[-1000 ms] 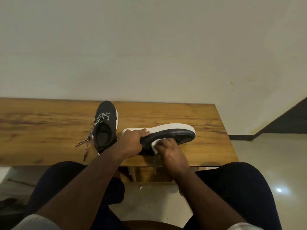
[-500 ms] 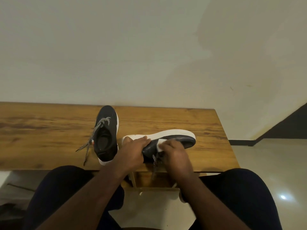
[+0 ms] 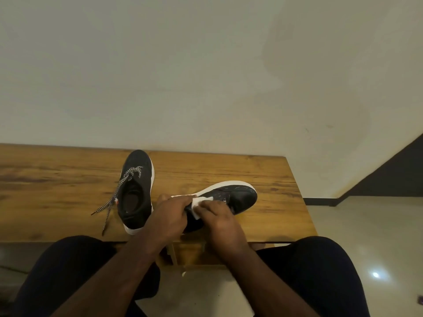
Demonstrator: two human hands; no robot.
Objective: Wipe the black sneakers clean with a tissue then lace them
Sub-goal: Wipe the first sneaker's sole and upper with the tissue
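Item 1. Tilted sneaker: black upper, white sole. It was held tipped on its side near the front edge of the wooden table, toe toward the right, sole rim turned away from the wearer. The heel end was covered by the hands.

Item 2. Tissue: white, folded. It was pressed against the black upper just behind the toe.

Item 3. Left hand: fingers were curled over the heel end and sole edge, by which the sneaker was steadied.

Item 4. Right hand: fingers were bent down over the tissue, which was pinned against the upper beneath them. How much of the tissue was gripped underneath could not be told.

Item 5. Second sneaker: black, white-soled. It was stood upright on the table just left of the hands, toe pointing away. Its speckled lace was threaded only near the toe, and the loose ends were trailed over the wood toward the front edge.

Stage, as judged: wiping was under way; lacing was not yet begun.

Risks, as judged:
- The tissue could be torn or shredded if it were dragged hard across an eyelet or seam.
- The tilted sneaker could be slid off the near edge if the left-hand hold were loosened under pressure.
- The loose lace could be caught by a forearm, and the second sneaker pulled with it.
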